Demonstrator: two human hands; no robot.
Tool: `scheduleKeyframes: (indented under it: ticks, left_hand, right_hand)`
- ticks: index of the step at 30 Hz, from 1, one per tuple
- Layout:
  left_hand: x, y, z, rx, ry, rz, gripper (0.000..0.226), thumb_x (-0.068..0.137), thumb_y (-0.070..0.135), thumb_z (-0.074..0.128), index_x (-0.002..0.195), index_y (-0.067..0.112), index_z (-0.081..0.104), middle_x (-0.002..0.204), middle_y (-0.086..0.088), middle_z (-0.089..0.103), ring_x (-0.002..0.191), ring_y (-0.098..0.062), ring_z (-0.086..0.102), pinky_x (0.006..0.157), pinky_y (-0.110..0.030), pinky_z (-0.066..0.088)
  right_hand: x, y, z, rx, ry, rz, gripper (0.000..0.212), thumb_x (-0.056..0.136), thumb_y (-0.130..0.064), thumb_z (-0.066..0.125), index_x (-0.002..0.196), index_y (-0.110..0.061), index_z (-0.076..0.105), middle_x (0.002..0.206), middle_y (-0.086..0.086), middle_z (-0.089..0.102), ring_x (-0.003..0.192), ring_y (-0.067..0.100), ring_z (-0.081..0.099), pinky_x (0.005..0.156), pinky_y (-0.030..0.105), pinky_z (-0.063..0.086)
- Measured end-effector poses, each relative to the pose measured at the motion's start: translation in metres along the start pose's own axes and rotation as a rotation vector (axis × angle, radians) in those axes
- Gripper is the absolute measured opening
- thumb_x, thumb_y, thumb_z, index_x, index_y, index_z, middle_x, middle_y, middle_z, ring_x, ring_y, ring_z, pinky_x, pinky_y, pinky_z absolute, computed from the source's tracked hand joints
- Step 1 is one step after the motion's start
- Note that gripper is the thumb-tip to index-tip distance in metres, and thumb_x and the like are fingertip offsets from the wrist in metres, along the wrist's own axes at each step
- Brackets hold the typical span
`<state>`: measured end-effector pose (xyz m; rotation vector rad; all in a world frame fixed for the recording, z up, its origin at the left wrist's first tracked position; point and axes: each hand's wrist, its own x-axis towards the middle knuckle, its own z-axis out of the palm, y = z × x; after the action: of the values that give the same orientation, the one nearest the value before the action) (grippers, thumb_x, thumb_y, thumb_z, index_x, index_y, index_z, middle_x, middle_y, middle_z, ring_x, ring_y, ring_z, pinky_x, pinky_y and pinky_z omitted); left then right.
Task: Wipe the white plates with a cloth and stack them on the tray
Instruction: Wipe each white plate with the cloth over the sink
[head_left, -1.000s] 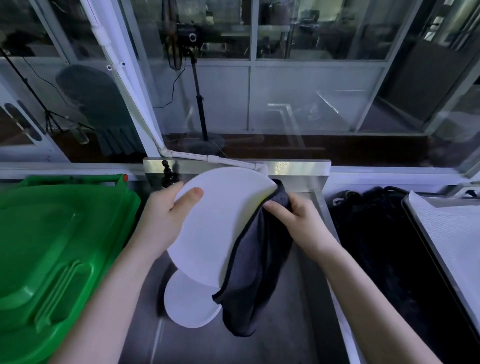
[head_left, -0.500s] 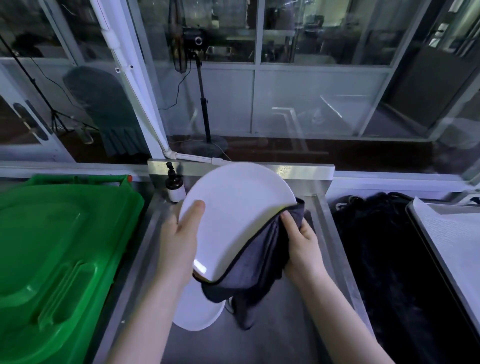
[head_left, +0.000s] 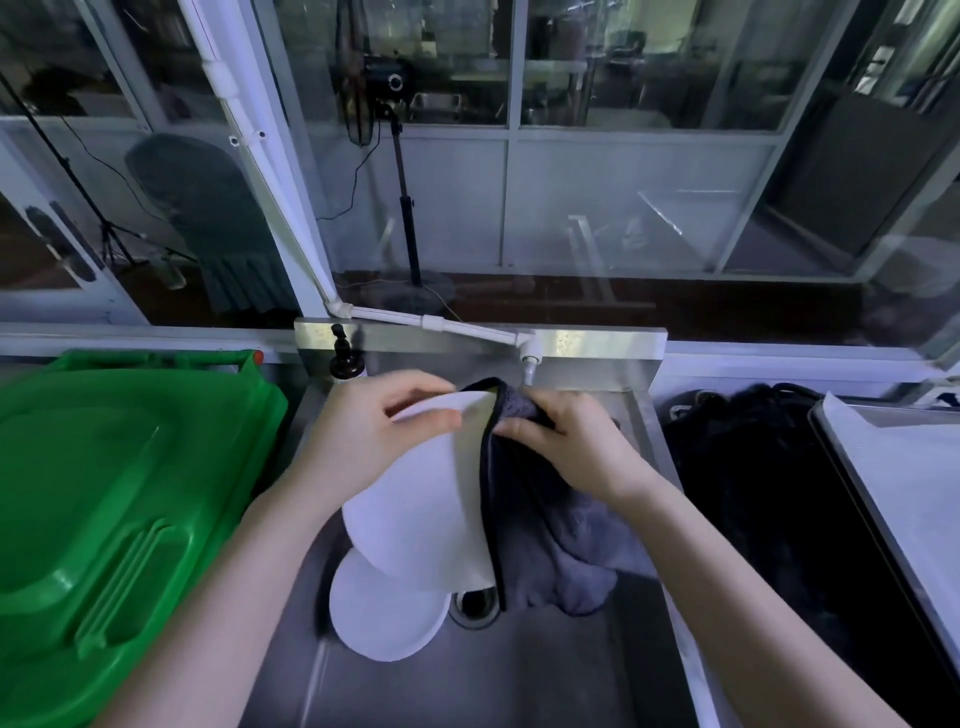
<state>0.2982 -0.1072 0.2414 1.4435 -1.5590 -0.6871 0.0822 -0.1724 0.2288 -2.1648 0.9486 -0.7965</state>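
Observation:
I hold a round white plate (head_left: 423, 504) tilted over the steel sink (head_left: 467, 680). My left hand (head_left: 366, 434) grips its upper left rim, thumb across the face. My right hand (head_left: 566, 441) presses a dark grey cloth (head_left: 550, 530) over the plate's upper right edge; the cloth hangs down and hides the plate's right side. A second white plate (head_left: 387, 616) lies in the sink under the held one, beside the drain (head_left: 475, 605). The tray (head_left: 904, 499), lined with white, sits at the far right.
A big green bin lid (head_left: 104, 509) fills the left side. A dark soap bottle (head_left: 347, 361) stands at the sink's back left, and a white tap (head_left: 529, 364) hangs over the back rim. A black bundle (head_left: 748, 493) lies between sink and tray.
The plate has tipped flatter and lower over the sink. My right hand slid the cloth up from the plate's lower right edge to its top edge, close to my left hand.

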Motion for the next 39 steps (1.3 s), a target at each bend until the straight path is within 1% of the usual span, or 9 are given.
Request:
scheduleKeyframes:
  ticks: [5, 9, 13, 17, 21, 26, 29, 33, 39]
  left_hand:
    - [-0.024, -0.023, 0.009, -0.378, 0.358, -0.198, 0.035, 0.072, 0.055, 0.066, 0.104, 0.041, 0.072, 0.104, 0.011, 0.074, 0.095, 0.000, 0.067, 0.081, -0.016, 0.049]
    - [-0.034, -0.030, 0.038, -0.377, 0.381, -0.239, 0.022, 0.090, 0.042, 0.057, 0.108, 0.044, 0.068, 0.111, 0.016, 0.074, 0.107, -0.006, 0.067, 0.087, -0.031, 0.051]
    - [-0.027, -0.026, 0.017, -0.233, 0.242, -0.190, 0.014, 0.093, 0.041, 0.056, 0.100, 0.048, 0.066, 0.100, 0.017, 0.075, 0.091, -0.002, 0.069, 0.078, -0.032, 0.050]
    - [-0.010, -0.015, -0.007, 0.019, 0.011, -0.096, 0.029, 0.083, 0.062, 0.052, 0.098, 0.038, 0.060, 0.080, 0.008, 0.066, 0.072, -0.017, 0.058, 0.072, -0.033, 0.047]
    - [0.002, -0.001, 0.000, 0.275, -0.166, 0.095, 0.009, 0.091, 0.041, 0.064, 0.088, 0.048, 0.059, 0.067, 0.013, 0.056, 0.061, -0.007, 0.049, 0.059, -0.019, 0.036]
    - [-0.014, -0.003, 0.018, 0.341, 0.507, 0.107, 0.028, 0.083, 0.032, 0.078, 0.107, 0.019, 0.071, 0.087, 0.002, 0.062, 0.076, -0.007, 0.055, 0.073, -0.009, 0.041]
    - [-0.031, 0.000, 0.037, 0.016, 0.517, -0.213, 0.041, 0.094, 0.056, 0.056, 0.126, 0.031, 0.054, 0.087, 0.001, 0.070, 0.070, -0.006, 0.068, 0.078, -0.018, 0.053]
    - [-0.018, 0.018, 0.058, -0.784, 0.328, -0.691, 0.041, 0.098, 0.054, 0.054, 0.133, 0.037, 0.044, 0.121, -0.011, 0.059, 0.092, -0.031, 0.070, 0.082, -0.048, 0.058]
    - [-0.018, 0.009, 0.059, -0.764, 0.446, -0.748, 0.028, 0.094, 0.009, 0.060, 0.096, 0.033, 0.045, 0.093, -0.006, 0.053, 0.070, -0.021, 0.056, 0.060, -0.030, 0.048]
  right_hand:
    - [-0.024, 0.025, 0.013, 0.615, 0.416, 0.326, 0.015, 0.093, -0.018, 0.066, 0.080, -0.012, 0.068, 0.081, 0.006, 0.073, 0.080, 0.007, 0.062, 0.070, 0.024, 0.049]
    - [-0.040, 0.033, 0.032, 0.961, 0.400, 0.505, 0.012, 0.088, -0.028, 0.067, 0.093, -0.021, 0.076, 0.099, 0.007, 0.076, 0.095, 0.018, 0.070, 0.080, 0.031, 0.056]
    - [-0.033, 0.034, 0.011, 0.666, 0.277, 0.433, 0.019, 0.090, -0.027, 0.069, 0.093, -0.008, 0.071, 0.100, 0.013, 0.074, 0.098, 0.023, 0.069, 0.091, 0.049, 0.053]
    - [-0.008, 0.011, -0.016, 0.219, 0.077, 0.184, 0.015, 0.089, -0.025, 0.070, 0.082, -0.013, 0.067, 0.080, -0.003, 0.073, 0.075, 0.003, 0.063, 0.072, 0.021, 0.047]
    - [0.000, -0.006, -0.003, -0.042, -0.034, 0.009, 0.022, 0.088, -0.023, 0.072, 0.081, -0.004, 0.065, 0.074, 0.008, 0.068, 0.071, 0.017, 0.058, 0.066, 0.020, 0.041]
    - [-0.023, 0.004, 0.020, -0.110, 0.289, 0.075, 0.029, 0.091, -0.022, 0.068, 0.074, -0.005, 0.053, 0.057, 0.001, 0.054, 0.061, 0.021, 0.048, 0.055, 0.015, 0.036]
    - [-0.039, 0.004, 0.035, -0.076, 0.461, 0.070, 0.025, 0.092, -0.014, 0.063, 0.073, -0.009, 0.048, 0.060, -0.002, 0.050, 0.056, 0.015, 0.044, 0.054, 0.032, 0.037]
    - [-0.061, -0.005, 0.058, -0.191, 0.517, -0.096, 0.017, 0.087, -0.009, 0.064, 0.103, -0.011, 0.071, 0.084, -0.003, 0.066, 0.072, 0.013, 0.062, 0.061, 0.027, 0.050]
    - [-0.086, -0.009, 0.080, -0.369, 0.428, -0.270, 0.043, 0.082, 0.000, 0.068, 0.123, -0.010, 0.067, 0.126, 0.005, 0.066, 0.107, 0.019, 0.068, 0.082, 0.032, 0.056]
